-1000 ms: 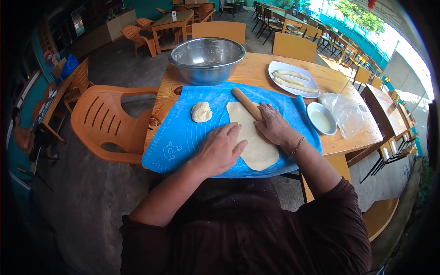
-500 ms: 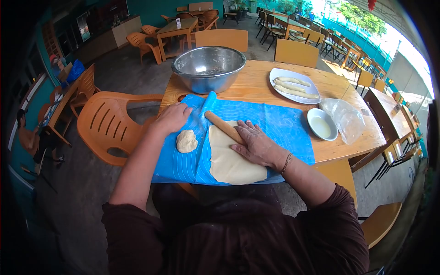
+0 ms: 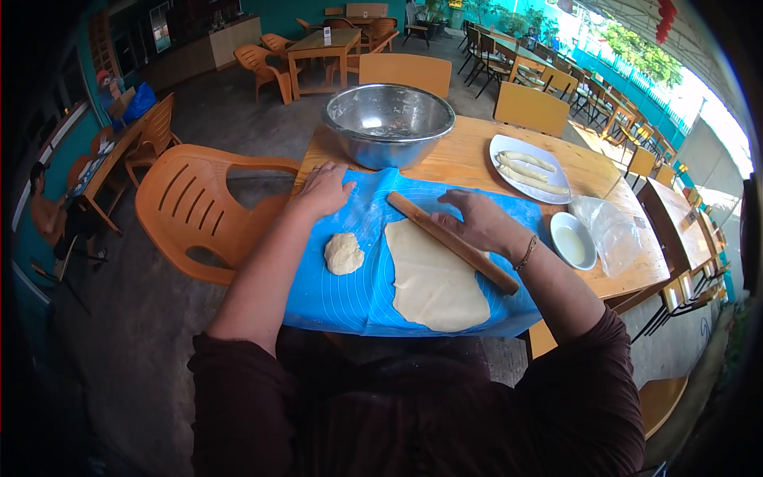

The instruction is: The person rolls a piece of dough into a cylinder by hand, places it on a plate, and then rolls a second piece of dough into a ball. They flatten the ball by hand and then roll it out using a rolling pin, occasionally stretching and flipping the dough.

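Note:
A blue silicone mat (image 3: 318, 298) with printed white circles lies across the near side of the table. On it a thin sheet of rolled-out dough (image 3: 437, 290) is spread, its near end at the mat's edge. A wooden rolling pin (image 3: 421, 216) rests slantwise along the sheet's right side. My right hand (image 3: 479, 222) hovers at the pin, fingers apart, its thumb close to the wood. My left hand (image 3: 324, 191) lies with fingers stretched out on the mat's far left corner. Below it sits a round lump of dough (image 3: 344, 254).
A steel bowl (image 3: 389, 151) stands behind the mat. To the right are a white plate (image 3: 509, 147) with several dough strips, a small white bowl (image 3: 586, 258) with liquid, and a clear plastic bag (image 3: 616, 238). An orange chair (image 3: 199, 199) stands at left; a person (image 3: 52, 211) sits further off.
My right hand has lifted off the rolling pin and opened. The pin lies further right of the dough sheet. The mat's curled far edge is flatter, with my left hand at its corner.

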`<state>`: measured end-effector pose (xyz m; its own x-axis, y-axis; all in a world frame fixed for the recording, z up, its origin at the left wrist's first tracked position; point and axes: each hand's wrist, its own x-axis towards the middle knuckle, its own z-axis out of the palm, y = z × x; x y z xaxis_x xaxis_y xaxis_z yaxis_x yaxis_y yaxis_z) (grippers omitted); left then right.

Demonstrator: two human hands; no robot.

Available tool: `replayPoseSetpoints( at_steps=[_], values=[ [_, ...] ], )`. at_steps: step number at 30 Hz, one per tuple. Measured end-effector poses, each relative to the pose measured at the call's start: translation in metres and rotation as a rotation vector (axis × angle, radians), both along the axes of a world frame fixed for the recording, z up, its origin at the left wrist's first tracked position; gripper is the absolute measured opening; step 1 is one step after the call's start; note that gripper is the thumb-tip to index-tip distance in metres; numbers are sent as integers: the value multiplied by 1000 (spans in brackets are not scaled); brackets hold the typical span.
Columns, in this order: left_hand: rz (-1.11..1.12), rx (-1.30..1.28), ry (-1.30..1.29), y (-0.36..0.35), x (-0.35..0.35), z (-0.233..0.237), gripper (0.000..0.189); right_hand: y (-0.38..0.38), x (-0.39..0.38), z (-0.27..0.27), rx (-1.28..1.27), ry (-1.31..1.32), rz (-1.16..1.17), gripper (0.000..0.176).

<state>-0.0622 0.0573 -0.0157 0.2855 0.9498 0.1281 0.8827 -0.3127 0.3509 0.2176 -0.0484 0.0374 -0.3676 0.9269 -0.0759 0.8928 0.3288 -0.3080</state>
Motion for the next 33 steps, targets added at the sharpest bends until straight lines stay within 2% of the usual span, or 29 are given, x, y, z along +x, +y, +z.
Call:
replayPoseSetpoints(
  at_steps=[1, 2, 4, 5, 7, 10, 11, 15, 17, 22, 25, 28, 29, 31, 33],
  values=[
    [6, 74, 85, 6, 0, -5, 50, 6, 0, 3, 126, 99, -60, 54],
    [5, 72, 82, 11, -1, -10, 50, 13, -1, 9, 125, 96, -61, 54],
    [41, 72, 108, 8, 6, -3, 47, 29, -8, 28, 404, 164, -75, 56],
    [36, 74, 106, 11, 9, -1, 47, 43, -8, 30, 406, 162, -80, 56],
    [41, -2, 139, 14, 11, 2, 41, 77, -7, 21, 517, 47, -110, 67],
    [26, 38, 114, 14, 12, 8, 33, 115, -8, 0, 433, 24, -2, 66],
    [35, 38, 110, 16, 11, 7, 33, 123, -11, -4, 439, 60, -25, 54],
    [34, 155, 76, 33, 7, -5, 24, 134, -17, 0, 379, 73, -115, 46],
    [64, 167, 60, 41, 3, -6, 22, 136, -15, -2, 457, 166, -86, 39],
    [138, 134, -110, 49, 9, 8, 23, 129, -4, 20, 588, 208, -64, 38],
    [178, 137, -174, 65, 13, 3, 23, 121, 6, 47, 681, 245, -162, 42],
    [185, 199, -150, 88, 10, -8, 23, 110, 15, 68, 606, 350, -130, 42],
    [175, 199, -150, 94, 8, -11, 23, 100, 15, 73, 592, 288, -176, 41],
    [325, 202, -218, 101, 0, -15, 26, 87, 14, 71, 576, 264, -171, 41],
    [374, 131, -204, 104, -7, -13, 26, 80, 15, 61, 555, 251, -134, 40]
  ],
)
